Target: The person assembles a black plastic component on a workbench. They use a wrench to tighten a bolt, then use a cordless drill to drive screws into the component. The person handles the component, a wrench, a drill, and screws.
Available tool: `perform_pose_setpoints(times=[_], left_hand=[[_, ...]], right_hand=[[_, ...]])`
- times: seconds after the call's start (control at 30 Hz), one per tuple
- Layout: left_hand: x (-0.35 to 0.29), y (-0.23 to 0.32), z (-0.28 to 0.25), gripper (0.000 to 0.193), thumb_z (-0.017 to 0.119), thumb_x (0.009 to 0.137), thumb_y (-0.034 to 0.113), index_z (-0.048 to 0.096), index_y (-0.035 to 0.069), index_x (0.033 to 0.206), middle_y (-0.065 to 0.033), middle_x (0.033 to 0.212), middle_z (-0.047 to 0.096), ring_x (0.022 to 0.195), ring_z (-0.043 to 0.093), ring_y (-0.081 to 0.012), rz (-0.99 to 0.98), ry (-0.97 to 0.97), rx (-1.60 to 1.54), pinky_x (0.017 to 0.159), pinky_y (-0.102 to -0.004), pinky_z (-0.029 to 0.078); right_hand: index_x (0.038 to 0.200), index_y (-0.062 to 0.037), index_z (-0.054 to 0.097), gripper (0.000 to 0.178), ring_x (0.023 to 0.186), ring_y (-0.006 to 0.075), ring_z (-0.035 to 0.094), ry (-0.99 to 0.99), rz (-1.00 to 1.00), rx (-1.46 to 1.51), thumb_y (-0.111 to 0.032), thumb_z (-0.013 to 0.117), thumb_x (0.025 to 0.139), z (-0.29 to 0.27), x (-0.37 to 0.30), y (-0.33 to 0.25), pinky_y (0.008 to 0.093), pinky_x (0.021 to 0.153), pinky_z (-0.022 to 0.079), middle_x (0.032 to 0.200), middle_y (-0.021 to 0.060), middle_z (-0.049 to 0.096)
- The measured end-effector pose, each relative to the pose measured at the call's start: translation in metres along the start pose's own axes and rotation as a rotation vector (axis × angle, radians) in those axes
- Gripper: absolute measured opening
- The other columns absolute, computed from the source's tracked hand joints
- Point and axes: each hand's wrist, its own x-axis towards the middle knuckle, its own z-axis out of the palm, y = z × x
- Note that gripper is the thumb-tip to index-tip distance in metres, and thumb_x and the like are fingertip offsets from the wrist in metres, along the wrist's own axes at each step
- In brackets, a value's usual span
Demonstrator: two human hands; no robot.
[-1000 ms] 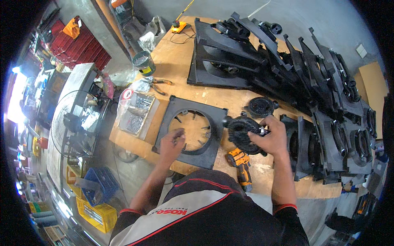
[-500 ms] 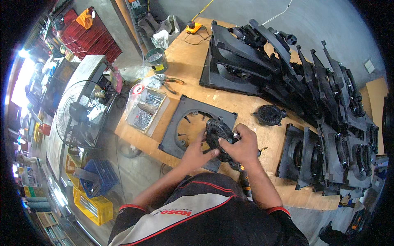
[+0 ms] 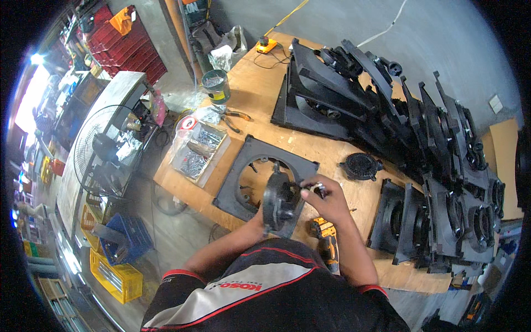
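Note:
My left hand (image 3: 255,226) grips a round black plastic part (image 3: 272,202) from beneath, and it is turned on edge with a knob-like hub facing right. Most of the left fingers are hidden behind it. My right hand (image 3: 327,200) is closed, with small shiny metal pieces that look like screws (image 3: 318,190) between its fingers; the fingertips are at the part's right rim. Under the held part, a square black frame (image 3: 228,185) with a large round opening lies on the wooden table. A yellow-and-black cordless drill (image 3: 331,243) lies close to my right forearm.
A second round black part (image 3: 360,166) lies right of my hands. Stacked black frames (image 3: 326,119) fill the table's far right side. To the left are a screw box (image 3: 222,148), orange-handled pliers (image 3: 238,115) and a dark bucket (image 3: 215,91). A fan (image 3: 105,146) stands beyond.
The round part has turned onto its edge and moved slightly left and down in my left hand. My right hand has let go of its face and shifted to its rim, uncovering the drill.

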Motion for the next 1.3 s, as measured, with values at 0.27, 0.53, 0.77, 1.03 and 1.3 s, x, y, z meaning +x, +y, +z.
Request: perform_pose_setpoints(times=[0.27, 0.53, 0.77, 1.03, 1.3], left_hand=[[0.001, 0.044, 0.005, 0.035, 0.056, 0.098, 0.034, 0.062, 0.011, 0.123, -0.0074, 0.100, 0.070, 0.076, 0.069, -0.0169, -0.480, 0.089, -0.429, 0.056, -0.0313, 0.058], [0.001, 0.086, -0.023, 0.068, 0.032, 0.098, 0.067, 0.058, 0.013, 0.131, -0.0162, 0.123, 0.064, 0.088, 0.069, -0.0292, -0.844, 0.192, -0.066, 0.068, -0.0452, 0.057], [-0.015, 0.077, -0.128, 0.070, 0.071, 0.086, 0.045, 0.052, -0.005, 0.130, -0.0293, 0.119, 0.063, 0.111, 0.062, -0.0405, -0.202, 0.573, 1.310, 0.096, -0.0459, 0.048], [-0.004, 0.067, -0.148, 0.074, 0.072, 0.083, 0.047, 0.051, -0.002, 0.134, -0.0301, 0.122, 0.060, 0.115, 0.058, -0.0444, -0.350, 0.506, 1.240, 0.099, -0.0477, 0.046], [-0.021, 0.044, -0.184, 0.069, 0.075, 0.082, 0.039, 0.052, -0.002, 0.133, -0.0280, 0.125, 0.060, 0.116, 0.058, -0.0436, -0.168, 0.451, 1.086, 0.099, -0.0465, 0.047]], right_hand=[[0.136, -0.0067, 0.051, 0.075, 0.109, 0.0382, 0.064, -0.003, -0.186, -0.388, -0.032, 0.082, 0.073, 0.019, -0.020, 0.006, 0.0429, 0.093, 0.051, 0.120, 0.0205, 0.064], [0.144, -0.0011, 0.040, 0.074, 0.101, 0.0335, 0.066, 0.229, -0.015, -0.126, -0.020, 0.076, 0.081, 0.047, 0.029, 0.047, 0.0393, 0.089, 0.051, 0.112, 0.0229, 0.066], [0.136, 0.0050, 0.048, 0.072, 0.113, 0.0376, 0.062, 0.272, 0.228, -0.097, -0.034, 0.076, 0.082, 0.068, 0.077, 0.114, 0.0402, 0.098, 0.047, 0.120, 0.0270, 0.063], [0.139, 0.0011, 0.046, 0.069, 0.119, 0.0408, 0.059, 0.234, 0.330, -0.190, -0.032, 0.073, 0.085, 0.105, 0.082, 0.090, 0.0440, 0.101, 0.046, 0.125, 0.0280, 0.061], [0.137, 0.0012, 0.049, 0.065, 0.117, 0.0396, 0.060, 0.254, 0.269, -0.180, -0.029, 0.072, 0.084, 0.112, 0.090, 0.108, 0.0431, 0.100, 0.046, 0.124, 0.0264, 0.062]])
